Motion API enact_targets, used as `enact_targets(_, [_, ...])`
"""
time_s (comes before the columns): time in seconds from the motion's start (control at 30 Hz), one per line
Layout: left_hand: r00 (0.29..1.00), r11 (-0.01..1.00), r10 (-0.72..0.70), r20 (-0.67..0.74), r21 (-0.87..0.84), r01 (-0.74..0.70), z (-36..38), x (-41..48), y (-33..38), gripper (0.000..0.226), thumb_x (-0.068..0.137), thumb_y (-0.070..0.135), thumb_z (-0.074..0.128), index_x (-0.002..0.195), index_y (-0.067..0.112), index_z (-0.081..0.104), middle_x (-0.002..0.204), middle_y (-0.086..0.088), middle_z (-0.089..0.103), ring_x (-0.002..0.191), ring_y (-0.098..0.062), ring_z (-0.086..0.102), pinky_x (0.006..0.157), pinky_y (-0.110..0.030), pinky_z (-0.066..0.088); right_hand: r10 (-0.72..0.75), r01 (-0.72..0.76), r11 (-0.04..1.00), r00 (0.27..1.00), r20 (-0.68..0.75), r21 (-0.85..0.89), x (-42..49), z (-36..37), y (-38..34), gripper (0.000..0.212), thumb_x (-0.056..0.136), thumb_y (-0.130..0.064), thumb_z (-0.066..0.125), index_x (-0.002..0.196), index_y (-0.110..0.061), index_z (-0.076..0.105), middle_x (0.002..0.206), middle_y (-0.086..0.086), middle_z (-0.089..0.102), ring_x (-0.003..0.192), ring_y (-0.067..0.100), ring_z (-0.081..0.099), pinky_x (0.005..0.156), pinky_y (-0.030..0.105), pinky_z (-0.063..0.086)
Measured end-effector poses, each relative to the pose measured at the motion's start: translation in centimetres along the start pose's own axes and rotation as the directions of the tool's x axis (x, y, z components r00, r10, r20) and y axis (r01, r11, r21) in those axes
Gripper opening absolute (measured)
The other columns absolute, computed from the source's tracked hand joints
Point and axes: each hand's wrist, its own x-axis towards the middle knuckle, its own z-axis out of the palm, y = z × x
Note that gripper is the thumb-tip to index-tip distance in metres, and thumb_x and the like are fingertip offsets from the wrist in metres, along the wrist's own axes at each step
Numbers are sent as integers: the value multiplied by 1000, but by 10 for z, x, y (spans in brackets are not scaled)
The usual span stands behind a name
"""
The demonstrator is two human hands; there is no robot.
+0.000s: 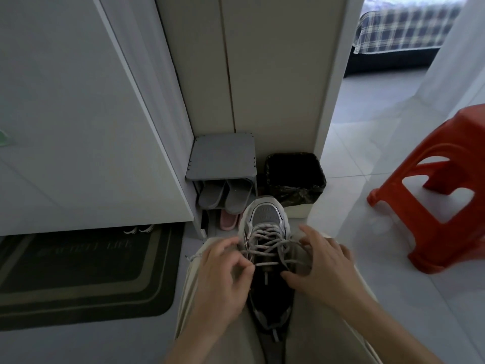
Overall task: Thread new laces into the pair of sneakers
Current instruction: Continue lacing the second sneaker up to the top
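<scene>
A grey and white sneaker (265, 216) with a dark inside sits between my knees, toe pointing away from me. A grey-white lace (265, 236) crosses its eyelets in several rows. My left hand (223, 274) is at the shoe's left side, fingers curled and pinching the lace near the upper eyelets; a loose lace end (194, 256) sticks out to the left over my knee. My right hand (321, 266) is at the shoe's right side, with its thumb and fingers on the lace there. The second sneaker is not visible.
A small grey shoe rack (223, 156) holding grey slippers (225, 198) and a pink slipper (228, 221) stands just beyond the shoe. A black-lined bin (294, 177) is beside it. A red plastic stool (441, 190) stands at right, a dark doormat (84, 274) at left.
</scene>
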Motion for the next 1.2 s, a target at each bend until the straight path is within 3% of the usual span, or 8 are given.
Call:
enact_targets(0.13, [991,989,-132,0,-69,132,-15,-4,-20,19,75,50,58,72,31,60,119,23,48,120,14,35,95,-4,22,-2,2,1000,1000,10,-10,0,-2,-2,82,68,-62,63,136,-39,24,110,-19,47,120,11,40,103,31,20])
enact_targets(0.3, [963,963,-271,15,-1,271,-36,-16,-37,16,80,22,70,71,28,59,119,21,50,118,-4,43,100,-30,28,12,-12,1000,1000,-1,-15,-1,-2,-2,69,71,-60,63,129,-36,36,120,-17,47,121,9,39,106,29,20])
enact_targets(0.5, [900,903,-429,78,2,430,-67,-29,-59,15,78,10,70,72,21,62,107,19,49,119,-16,47,106,-44,32,10,-10,1000,1000,-1,-25,1,3,3,50,67,-65,59,107,-38,45,101,-18,46,104,9,42,101,30,25])
enact_targets(0.6, [870,876,-482,107,20,483,-71,-34,-65,11,78,12,71,71,17,63,103,23,49,122,-19,47,107,-46,31,12,-12,1000,1000,-1,-18,1,4,2,47,64,-67,56,96,-38,39,97,-18,45,95,7,37,98,29,27])
enact_targets(0.7, [832,853,-521,187,85,515,-68,-34,-68,6,81,18,70,79,22,65,122,8,52,126,-18,45,109,-43,27,4,-4,1000,1000,6,-24,1,4,2,43,71,-63,61,97,-37,38,98,-17,46,96,7,38,99,30,27])
enact_targets(0.87, [928,932,-355,112,128,340,-47,-22,-49,34,85,30,66,118,27,57,126,13,48,120,-2,39,105,-27,28,5,-4,1000,999,47,-22,2,1,3,47,72,-65,61,103,-37,40,101,-18,45,100,7,38,100,31,26])
enact_targets(1.03, [978,981,-70,198,191,32,-14,-10,-9,49,73,70,48,104,36,63,123,22,44,123,0,35,107,-22,24,-1,4,999,997,71,-42,3,0,0,43,72,-65,60,100,-40,37,97,-17,44,95,6,35,98,31,26])
enact_targets(1.2, [962,916,-66,264,398,-47,-6,-3,3,20,88,56,49,87,37,54,134,23,41,131,-2,29,116,-36,12,7,-3,999,997,70,-53,1,-2,1,41,73,-60,59,104,-37,44,98,-17,46,104,10,42,98,33,28])
